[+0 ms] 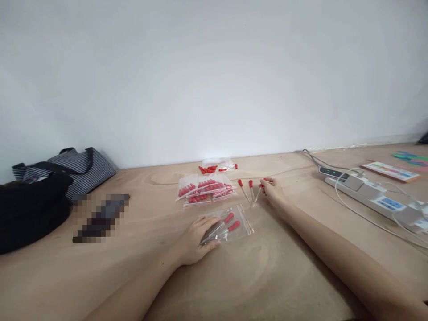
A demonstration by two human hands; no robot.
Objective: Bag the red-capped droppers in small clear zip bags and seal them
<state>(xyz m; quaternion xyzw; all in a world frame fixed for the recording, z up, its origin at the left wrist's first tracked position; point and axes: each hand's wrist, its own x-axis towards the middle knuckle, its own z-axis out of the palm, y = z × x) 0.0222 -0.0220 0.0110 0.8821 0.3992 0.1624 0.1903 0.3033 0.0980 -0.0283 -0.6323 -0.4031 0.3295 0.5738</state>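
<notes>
Under my left hand (197,238) lies a clear zip-lock bag (243,225), its end held between thumb and fingers. Inside it are two glass droppers with red rubber bulbs (234,226); their glass ends run under my fingers. My right hand (273,191) pinches the red bulb of another dropper (257,195), whose glass tip points down and left to the table. Just left of it, two loose droppers lie fanned out, one with its bulb at the middle (251,184) and one farther left (240,183).
Filled bags of red-bulbed droppers (207,186) lie overlapped beyond my left hand. Near the wall are loose red bulbs (207,169) and a clear bag (217,162). A power strip (377,200) with cables is at right, a striped bag (80,171), black bag (33,211) and blurred dark object (102,218) at left.
</notes>
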